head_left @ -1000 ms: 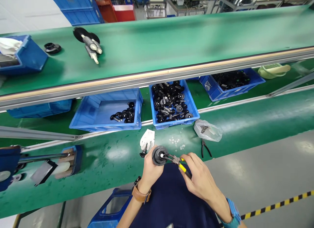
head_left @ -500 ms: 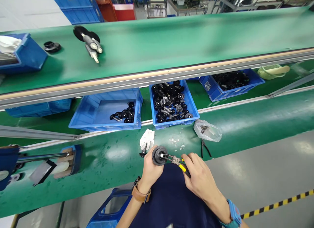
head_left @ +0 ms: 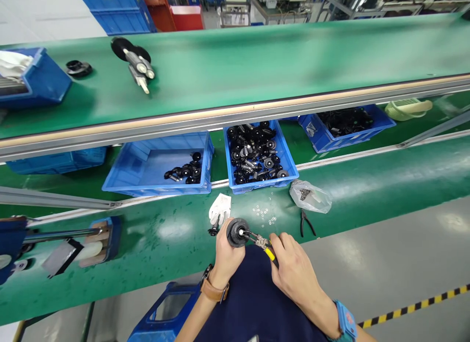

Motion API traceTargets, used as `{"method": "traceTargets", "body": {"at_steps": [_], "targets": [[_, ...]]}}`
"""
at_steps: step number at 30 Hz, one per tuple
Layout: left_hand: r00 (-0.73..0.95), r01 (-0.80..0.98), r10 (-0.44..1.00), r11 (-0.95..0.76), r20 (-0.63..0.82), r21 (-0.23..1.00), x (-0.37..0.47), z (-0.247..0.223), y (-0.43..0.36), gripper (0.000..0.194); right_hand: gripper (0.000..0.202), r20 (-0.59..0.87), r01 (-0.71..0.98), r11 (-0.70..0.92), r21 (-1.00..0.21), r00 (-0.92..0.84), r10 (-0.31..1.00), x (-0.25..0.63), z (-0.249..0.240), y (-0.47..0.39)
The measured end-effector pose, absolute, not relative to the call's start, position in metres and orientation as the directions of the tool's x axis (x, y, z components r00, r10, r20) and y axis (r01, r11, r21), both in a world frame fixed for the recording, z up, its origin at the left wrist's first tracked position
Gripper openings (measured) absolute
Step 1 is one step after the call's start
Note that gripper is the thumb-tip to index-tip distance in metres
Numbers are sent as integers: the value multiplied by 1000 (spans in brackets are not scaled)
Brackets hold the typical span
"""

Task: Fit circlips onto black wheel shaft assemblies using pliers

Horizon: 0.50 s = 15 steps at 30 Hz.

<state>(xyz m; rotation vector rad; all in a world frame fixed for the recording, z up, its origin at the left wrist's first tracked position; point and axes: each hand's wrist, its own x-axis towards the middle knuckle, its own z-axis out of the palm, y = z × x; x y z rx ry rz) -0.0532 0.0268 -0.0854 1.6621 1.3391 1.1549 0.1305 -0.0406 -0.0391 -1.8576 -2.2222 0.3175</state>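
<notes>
Lower centre of the frame: the left hand [head_left: 228,254] grips the black wheel [head_left: 234,228]; the right hand [head_left: 295,266] grasps the yellow-handled pliers [head_left: 262,242], now angled slightly steeper. Tips remain at the hub [head_left: 241,232]; work there appears unfinished.

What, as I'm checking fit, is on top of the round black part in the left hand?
Tips of the yellow-handled pliers lie over the pale centre of the round black part. Its underside and most fingers of the left hand are covered.
</notes>
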Motion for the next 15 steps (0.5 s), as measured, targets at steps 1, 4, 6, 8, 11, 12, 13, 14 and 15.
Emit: {"method": "traceTargets", "body": {"at_steps": [1, 4, 6, 8, 11, 12, 13, 14, 15], "targets": [[58, 358, 975, -222, 215, 907, -53, -87, 26, 26, 44, 30, 936, 168, -311, -167, 986, 129, -39, -41], [27, 369, 976, -213, 218, 905, -52, -91, 25, 27, 43, 8, 938, 145, -316, -150, 989, 125, -39, -44], [15, 367, 976, -208, 218, 907, -51, -93, 24, 28, 43, 7, 941, 135, -310, -140, 990, 122, -40, -46], [4, 368, 974, -211, 225, 906, -51, -94, 23, 29, 45, 16, 945, 134, -298, -136, 991, 119, -41, -48], [-29, 389, 967, -221, 252, 894, -49, -95, 23, 32, 45, 29, 953, 126, -275, -123, 992, 117, -41, -48], [-37, 394, 966, -222, 257, 892, -49, -94, 23, 31, 45, 30, 955, 124, -270, -121, 992, 116, -41, -48], [-40, 395, 966, -221, 257, 892, -48, -94, 23, 30, 45, 31, 956, 124, -267, -120, 992, 115, -41, -48], [-38, 393, 967, -217, 252, 893, -48, -93, 24, 28, 45, 33, 956, 124, -265, -120, 992, 115, -42, -48], [-36, 390, 969, -213, 246, 896, -48, -92, 24, 26, 45, 35, 957, 124, -263, -119, 992, 114, -42, -48]]}}
